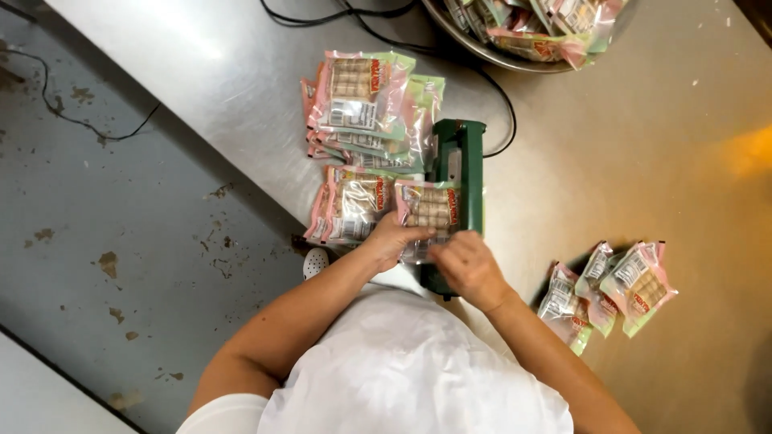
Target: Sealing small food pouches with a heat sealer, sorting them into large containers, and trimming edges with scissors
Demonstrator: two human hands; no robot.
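A clear plastic packet of round biscuits (429,210) lies against a green heat sealer (461,169) on the steel table (627,153). My left hand (393,238) rests on the packet's near edge, fingers pressed onto the film. My right hand (466,265) is curled beside it at the packet's lower corner, next to the sealer's near end. Another packet (351,207) lies just left of the held one.
A pile of packets (366,104) lies behind the sealer. Several packets (611,291) sit to the right. A metal bowl (482,48) full of packets is at the top edge. A black cable (503,100) runs across the table. Stained grey floor (121,225) lies left.
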